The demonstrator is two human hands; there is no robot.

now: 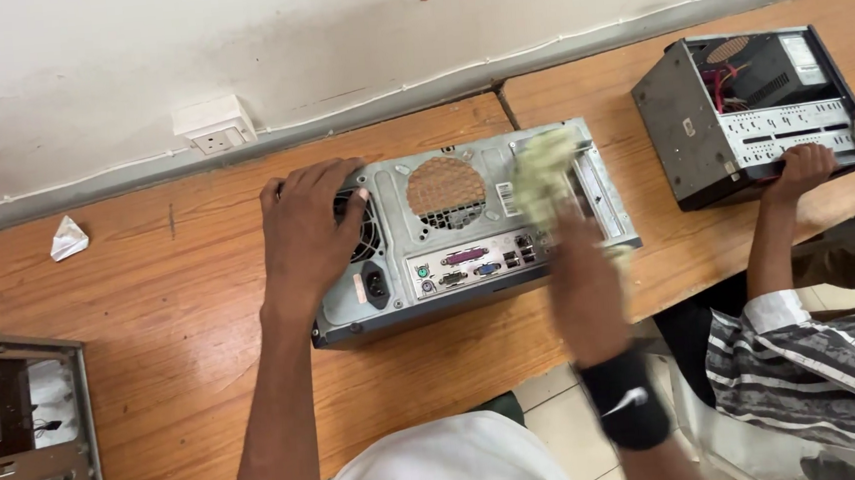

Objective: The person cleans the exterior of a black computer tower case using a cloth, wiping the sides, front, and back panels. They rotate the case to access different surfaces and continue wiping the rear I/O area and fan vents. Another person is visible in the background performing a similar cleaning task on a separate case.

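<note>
The desktop computer case (467,227) lies on the wooden table (150,289), likely heavy, rigid and sharp-edged, steadied by the left hand (308,223) spread flat over its fan corner while the blurred right hand (576,280) clutches a soft cloth (543,167) against its rear panel

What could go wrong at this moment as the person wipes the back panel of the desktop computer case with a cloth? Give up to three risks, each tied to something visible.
1. The cloth in the right hand sweeps beside the ports; it might snag on them.
2. The computer case lies near the wooden table edge, braced only by the left hand; a hard wipe could shove it off.
3. A co-worker's case sits close; elbows may collide.
</note>
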